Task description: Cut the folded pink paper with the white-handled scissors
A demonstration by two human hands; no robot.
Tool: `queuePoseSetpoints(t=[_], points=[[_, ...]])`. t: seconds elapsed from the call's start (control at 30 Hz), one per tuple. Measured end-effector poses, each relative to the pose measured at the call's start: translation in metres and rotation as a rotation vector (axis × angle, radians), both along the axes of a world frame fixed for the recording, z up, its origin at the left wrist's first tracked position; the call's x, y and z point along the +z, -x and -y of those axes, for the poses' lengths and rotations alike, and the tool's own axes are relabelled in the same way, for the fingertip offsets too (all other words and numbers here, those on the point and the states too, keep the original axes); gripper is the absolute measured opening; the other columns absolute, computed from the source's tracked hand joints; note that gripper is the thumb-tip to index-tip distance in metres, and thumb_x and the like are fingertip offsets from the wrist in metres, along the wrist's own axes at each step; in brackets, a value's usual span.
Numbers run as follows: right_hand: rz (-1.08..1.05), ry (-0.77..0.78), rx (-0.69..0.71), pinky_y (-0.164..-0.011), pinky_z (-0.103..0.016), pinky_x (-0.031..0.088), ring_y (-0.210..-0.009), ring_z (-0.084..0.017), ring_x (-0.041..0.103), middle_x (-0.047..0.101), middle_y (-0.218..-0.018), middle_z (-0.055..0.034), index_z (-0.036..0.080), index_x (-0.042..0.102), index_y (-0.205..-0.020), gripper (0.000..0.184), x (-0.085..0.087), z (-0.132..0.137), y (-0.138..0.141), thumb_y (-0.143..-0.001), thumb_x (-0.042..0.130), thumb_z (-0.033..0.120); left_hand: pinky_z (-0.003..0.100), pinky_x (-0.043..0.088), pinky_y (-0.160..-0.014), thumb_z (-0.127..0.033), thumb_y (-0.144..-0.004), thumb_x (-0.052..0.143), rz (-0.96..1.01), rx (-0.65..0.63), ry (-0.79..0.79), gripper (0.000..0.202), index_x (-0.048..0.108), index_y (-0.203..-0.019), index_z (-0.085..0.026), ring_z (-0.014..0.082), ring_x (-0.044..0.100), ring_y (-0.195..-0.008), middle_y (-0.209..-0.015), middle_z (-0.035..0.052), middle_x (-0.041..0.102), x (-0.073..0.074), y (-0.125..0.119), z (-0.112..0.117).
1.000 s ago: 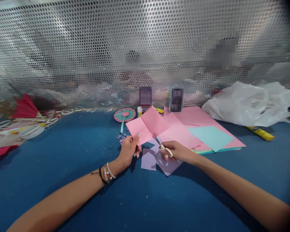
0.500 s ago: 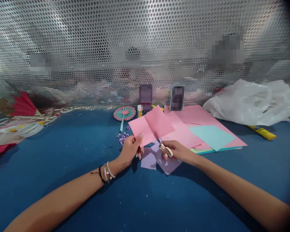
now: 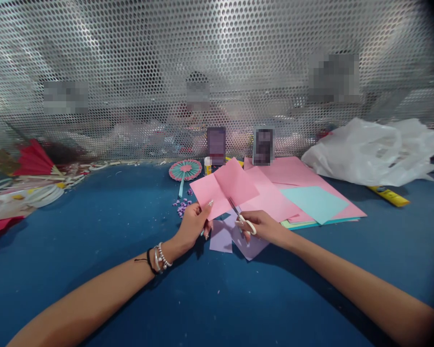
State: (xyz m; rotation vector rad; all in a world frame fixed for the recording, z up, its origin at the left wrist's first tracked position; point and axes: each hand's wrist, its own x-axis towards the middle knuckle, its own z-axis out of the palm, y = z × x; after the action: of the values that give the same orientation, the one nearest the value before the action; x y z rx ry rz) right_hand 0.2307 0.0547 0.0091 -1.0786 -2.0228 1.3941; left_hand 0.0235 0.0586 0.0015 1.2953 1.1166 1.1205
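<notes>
A pink paper sheet (image 3: 222,190) is held up off the table (image 3: 94,231) by the left hand (image 3: 193,225), its grip clamped on the sheet's near left edge so the paper stays taut and tilted for cutting. Small scissors (image 3: 240,215) with pale handles are held in the right hand (image 3: 264,226), grip closed around the handles; the blades are set into the sheet's near edge, roughly at its middle fold line. How wide the blades are open cannot be told. Bracelets (image 3: 159,258) are worn on the left wrist.

Lilac paper pieces (image 3: 235,238) lie flat on the table right under both hands, probably where offcuts are dropped. A stack of pink sheets (image 3: 296,180) with a light blue sheet (image 3: 314,202) on top lies just right of the hands, within reach. Purple scraps (image 3: 182,206) are scattered just left of the held sheet. A pleated paper rosette (image 3: 185,170) and a glue stick (image 3: 208,166) sit farther back, near the perforated metal screen (image 3: 217,72). A white plastic bag (image 3: 372,152) lies at far right, a yellow tube (image 3: 388,195) beside it. Red paper fans (image 3: 34,159) are piled at far left.
</notes>
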Motion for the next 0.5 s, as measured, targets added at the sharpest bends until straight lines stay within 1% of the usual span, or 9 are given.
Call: queuePoseSetpoints(t=[0.17, 0.37, 0.5], points=[[-0.002, -0.021, 0.003, -0.053, -0.024, 0.030, -0.053, -0.010, 0.045, 0.057, -0.056, 0.0004, 0.017, 0.049, -0.061, 0.038, 0.0042, 0.0028, 0.0011, -0.085, 0.045, 0.047, 0.016, 0.030, -0.026, -0.045, -0.081, 0.054, -0.006, 0.005, 0.002, 0.042, 0.047, -0.050, -0.016, 0.0058, 0.039, -0.023, -0.034, -0.0031, 0.047, -0.0001, 0.0000, -0.0001], [0.008, -0.026, -0.004, -0.054, -0.025, 0.031, -0.055, -0.012, 0.048, 0.057, -0.056, 0.0001, 0.017, 0.049, -0.062, 0.038, 0.0019, 0.0022, 0.0001, -0.084, 0.046, 0.048, 0.015, 0.029, -0.025, -0.044, -0.080, 0.055, -0.001, 0.026, 0.003, 0.040, 0.047, -0.053, -0.016, 0.0053, 0.038, -0.023, -0.034, -0.0040, 0.048, -0.0005, -0.0004, -0.0003], [0.002, -0.038, -0.006, -0.055, -0.025, 0.031, -0.055, -0.012, 0.049, 0.057, -0.056, 0.0003, 0.017, 0.049, -0.061, 0.037, 0.0002, 0.0014, -0.0005, -0.084, 0.047, 0.046, 0.015, 0.028, -0.025, -0.044, -0.080, 0.055, 0.007, 0.023, -0.002, 0.038, 0.048, -0.054, -0.016, 0.0053, 0.038, -0.023, -0.034, -0.0046, 0.048, -0.0007, -0.0002, -0.0006]])
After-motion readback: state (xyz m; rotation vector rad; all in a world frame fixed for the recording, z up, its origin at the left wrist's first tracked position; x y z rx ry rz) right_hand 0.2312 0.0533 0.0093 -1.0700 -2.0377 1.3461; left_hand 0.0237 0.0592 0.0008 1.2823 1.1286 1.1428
